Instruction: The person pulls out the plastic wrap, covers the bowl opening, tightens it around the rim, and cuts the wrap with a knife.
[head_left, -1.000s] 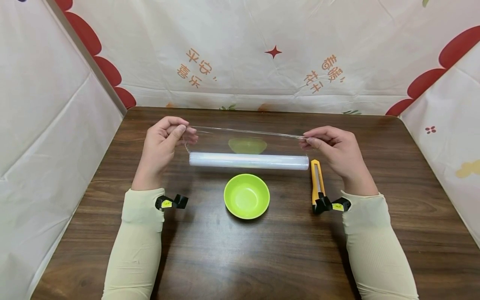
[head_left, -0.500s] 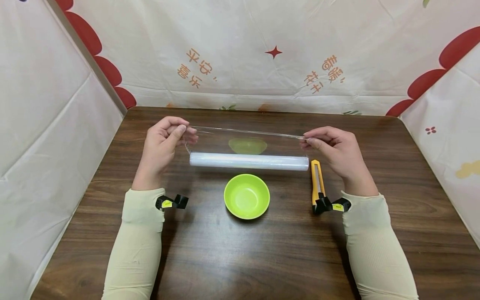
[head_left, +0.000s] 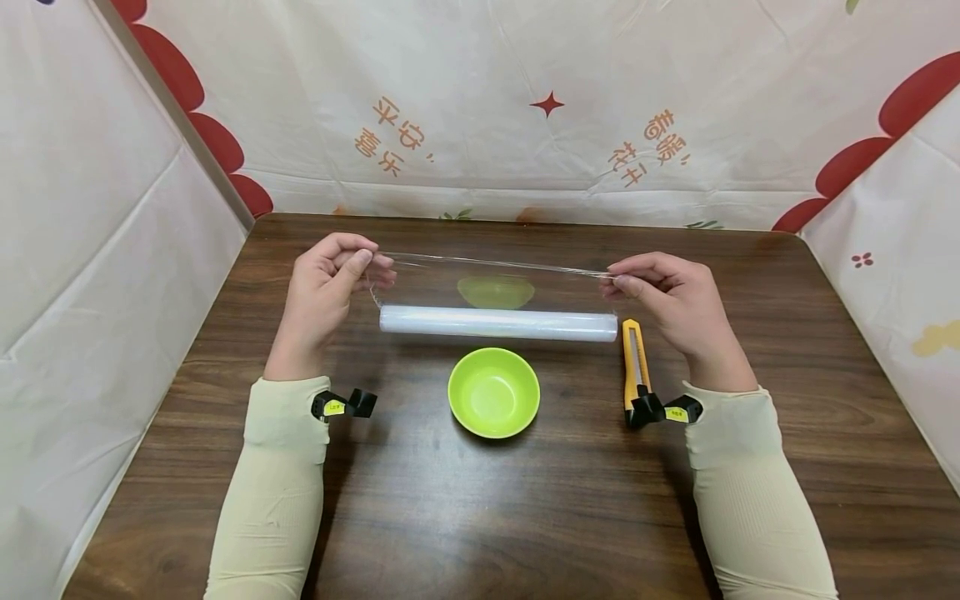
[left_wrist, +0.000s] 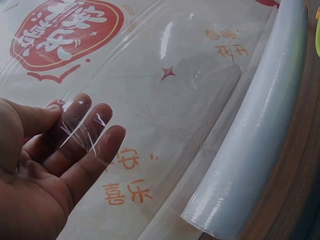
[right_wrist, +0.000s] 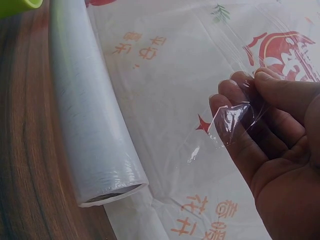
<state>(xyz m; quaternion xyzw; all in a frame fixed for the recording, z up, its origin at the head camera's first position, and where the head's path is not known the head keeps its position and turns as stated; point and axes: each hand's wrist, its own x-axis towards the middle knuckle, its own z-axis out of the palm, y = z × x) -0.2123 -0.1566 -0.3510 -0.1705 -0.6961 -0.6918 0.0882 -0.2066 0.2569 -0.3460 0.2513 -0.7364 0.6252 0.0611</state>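
Note:
Between both hands a clear sheet of plastic wrap [head_left: 491,264] is stretched, its free edge raised above the table. The left hand [head_left: 330,279] pinches one corner between thumb and forefinger; in the left wrist view the other fingers extend behind the creased film [left_wrist: 82,135]. At the opposite corner the right hand [head_left: 667,300] pinches the film in the same way, with creases over its fingers in the right wrist view. The sheet runs back to the roll of plastic wrap [head_left: 498,323], which lies crosswise on the table. A green bowl [head_left: 493,393] sits just nearer than the roll.
A yellow utility knife [head_left: 632,358] lies right of the roll, its lower end overlapped by the right wrist camera [head_left: 647,410]. Printed white cloth [head_left: 480,100] hangs behind the dark wooden table [head_left: 480,517] and along both sides.

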